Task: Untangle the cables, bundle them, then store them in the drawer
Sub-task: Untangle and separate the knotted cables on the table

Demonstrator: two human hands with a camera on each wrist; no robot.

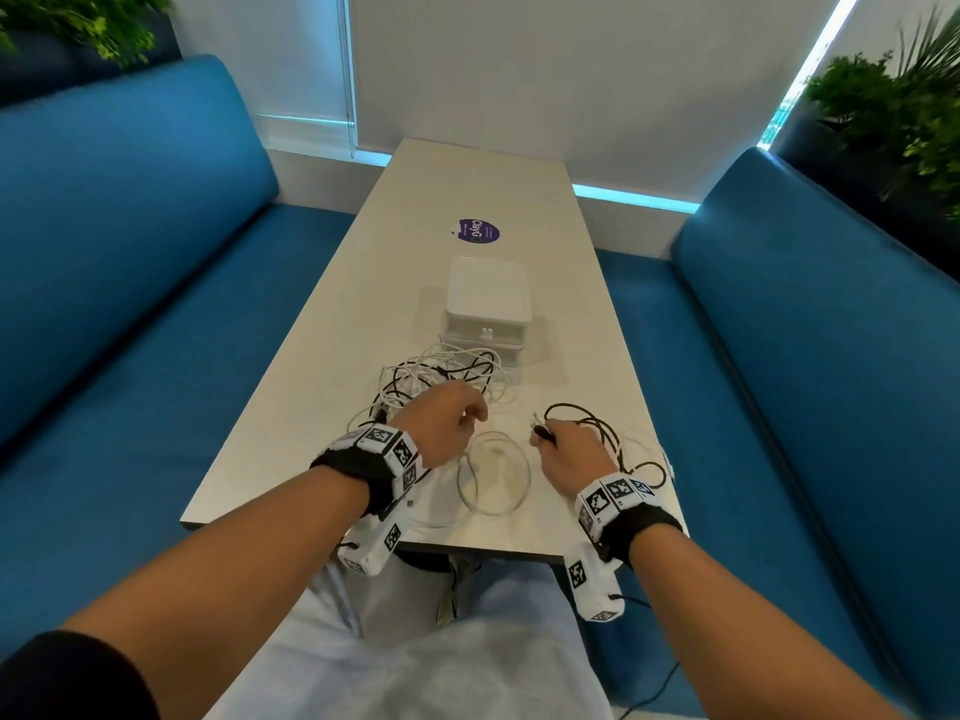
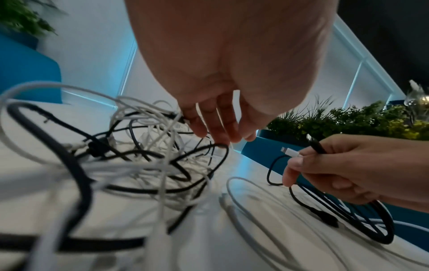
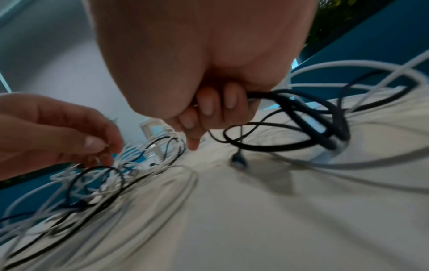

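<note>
The right hand [image 1: 571, 449] gripped a black cable [image 1: 605, 426] and white plug; the left hand's [image 1: 447, 423] fingers [image 2: 223, 128] hung loosely apart over tangled cables [image 1: 441, 371] on the desk [image 1: 467, 189].

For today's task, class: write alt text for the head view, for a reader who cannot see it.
Two hands work over a tangle of black and white cables on a pale table: the right hand holds cable plug ends, the left hand reaches into the tangle. A white drawer box stands behind, between blue sofas.
</note>
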